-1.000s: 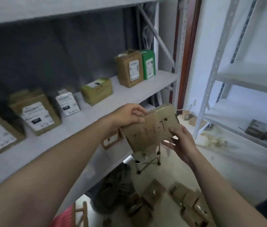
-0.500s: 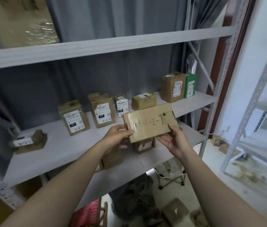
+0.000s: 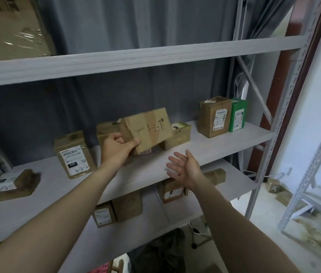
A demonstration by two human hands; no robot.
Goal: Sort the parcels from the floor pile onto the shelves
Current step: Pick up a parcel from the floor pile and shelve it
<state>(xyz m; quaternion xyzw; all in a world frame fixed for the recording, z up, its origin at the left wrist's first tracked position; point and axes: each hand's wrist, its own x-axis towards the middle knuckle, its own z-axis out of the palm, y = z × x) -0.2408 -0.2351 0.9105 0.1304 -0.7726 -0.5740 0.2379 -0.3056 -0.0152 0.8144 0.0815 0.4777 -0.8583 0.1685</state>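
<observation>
Broadly, a grey metal rack (image 3: 287,95) fills the frame from left to right, with a grey curtain (image 3: 136,22) hanging behind it. Its middle shelf (image 3: 215,148) crosses the centre and carries a row of cardboard boxes, and a lower shelf (image 3: 175,213) beneath it holds a few more. At the right end of the middle shelf a tall brown box (image 3: 213,117) stands upright, with a green box (image 3: 237,115) just beside it on its right. Left of centre stands a labelled box (image 3: 73,154) with "3-2-2" written on it, and at the far left edge a flat box (image 3: 11,184) lies on its side. The parcel (image 3: 149,131), marked "3-2-7", sits slightly tilted at the centre of the frame, over the middle shelf and in front of two other boxes; whether it touches them cannot be told. The left hand (image 3: 116,152) grips its lower left corner, thumb on the front face. The right hand (image 3: 185,168) is below and to the right of the parcel, apart from it, palm up with fingers spread.
</observation>
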